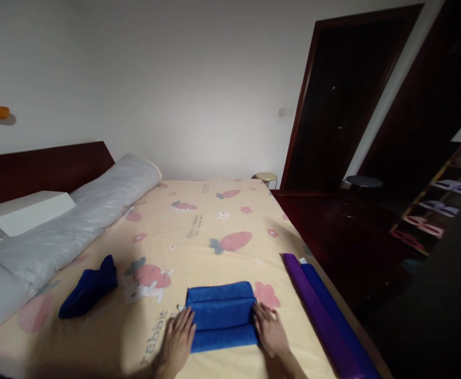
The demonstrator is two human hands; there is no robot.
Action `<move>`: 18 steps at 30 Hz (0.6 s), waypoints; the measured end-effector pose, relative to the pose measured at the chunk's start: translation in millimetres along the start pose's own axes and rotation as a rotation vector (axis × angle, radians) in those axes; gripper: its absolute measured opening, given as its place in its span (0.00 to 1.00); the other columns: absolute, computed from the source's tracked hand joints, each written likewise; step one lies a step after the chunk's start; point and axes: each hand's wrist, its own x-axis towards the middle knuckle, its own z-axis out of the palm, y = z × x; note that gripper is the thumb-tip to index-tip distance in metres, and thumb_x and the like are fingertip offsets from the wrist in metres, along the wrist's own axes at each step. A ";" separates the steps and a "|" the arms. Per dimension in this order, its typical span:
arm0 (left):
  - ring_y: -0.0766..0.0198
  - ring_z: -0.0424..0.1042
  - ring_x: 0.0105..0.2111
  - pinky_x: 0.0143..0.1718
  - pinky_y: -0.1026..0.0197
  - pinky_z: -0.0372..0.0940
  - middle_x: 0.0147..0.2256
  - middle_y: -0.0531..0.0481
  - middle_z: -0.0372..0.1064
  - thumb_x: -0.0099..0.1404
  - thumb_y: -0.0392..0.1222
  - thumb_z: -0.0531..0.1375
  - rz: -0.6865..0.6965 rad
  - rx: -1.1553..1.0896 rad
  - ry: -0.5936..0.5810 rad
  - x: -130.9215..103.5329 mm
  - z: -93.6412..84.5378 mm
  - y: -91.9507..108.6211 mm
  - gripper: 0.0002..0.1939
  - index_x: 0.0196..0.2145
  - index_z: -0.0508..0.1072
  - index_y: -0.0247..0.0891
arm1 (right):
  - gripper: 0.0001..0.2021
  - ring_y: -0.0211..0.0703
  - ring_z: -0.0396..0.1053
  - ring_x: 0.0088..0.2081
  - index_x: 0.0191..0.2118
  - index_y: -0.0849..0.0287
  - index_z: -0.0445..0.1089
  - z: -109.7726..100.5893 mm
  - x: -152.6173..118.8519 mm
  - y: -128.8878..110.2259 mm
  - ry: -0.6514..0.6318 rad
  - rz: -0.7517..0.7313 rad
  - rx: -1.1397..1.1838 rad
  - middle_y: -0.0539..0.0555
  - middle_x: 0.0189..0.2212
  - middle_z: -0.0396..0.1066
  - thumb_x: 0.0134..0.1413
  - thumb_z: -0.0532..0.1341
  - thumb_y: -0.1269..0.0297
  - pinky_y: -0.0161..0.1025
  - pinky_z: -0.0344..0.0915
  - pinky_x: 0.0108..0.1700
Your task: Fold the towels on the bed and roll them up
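A blue towel [224,317] lies on the bed in front of me, folded into a rectangle with creases running across it. My left hand [178,337] rests at its left edge with the fingers stretched out, and a small white tag shows just above the fingertips. At the right edge, my right hand [270,329] touches the cloth with its fingers slightly bent and apart. Off to the left, a crumpled dark blue cloth [89,289] lies loose. Along the right side of the bed are a rolled purple cloth [317,316] and a rolled blue cloth [339,318], side by side.
Under everything is a cream bedsheet [199,229] printed with carrots and rabbits. A long grey rolled quilt [96,197] and a white box [37,210] lie by the dark headboard [57,166]. Beyond the bed's right edge stand stools [363,181] and a shoe rack [428,205].
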 end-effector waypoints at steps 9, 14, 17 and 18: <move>0.63 0.64 0.60 0.57 0.57 0.64 0.61 0.50 0.63 0.72 0.40 0.45 0.221 -0.154 -0.031 30.7 5.5 63.2 0.23 0.61 0.63 0.46 | 0.24 0.47 0.53 0.66 0.64 0.50 0.59 20.3 9.2 -63.5 -0.084 -0.273 0.135 0.52 0.65 0.55 0.65 0.46 0.58 0.50 0.51 0.65; 0.57 0.64 0.60 0.58 0.50 0.62 0.60 0.51 0.64 0.71 0.44 0.48 -0.012 -0.024 -0.044 8.5 5.3 0.3 0.22 0.60 0.65 0.48 | 0.24 0.55 0.53 0.66 0.62 0.55 0.63 13.3 9.9 -3.7 -0.006 0.076 0.010 0.57 0.64 0.57 0.65 0.46 0.56 0.60 0.52 0.63; 0.55 0.62 0.61 0.60 0.48 0.58 0.61 0.49 0.64 0.70 0.43 0.48 -0.112 0.039 0.053 1.3 4.2 -13.0 0.22 0.60 0.66 0.46 | 0.23 0.56 0.53 0.66 0.60 0.55 0.65 12.9 7.5 11.5 0.090 0.124 -0.032 0.58 0.64 0.56 0.65 0.46 0.57 0.62 0.52 0.63; 0.56 0.60 0.62 0.60 0.49 0.58 0.62 0.50 0.62 0.70 0.42 0.48 -0.073 0.022 0.061 4.4 5.6 -2.5 0.23 0.61 0.64 0.46 | 0.23 0.55 0.52 0.66 0.61 0.54 0.64 14.9 8.4 2.0 0.092 0.073 -0.009 0.58 0.65 0.55 0.65 0.45 0.57 0.60 0.52 0.63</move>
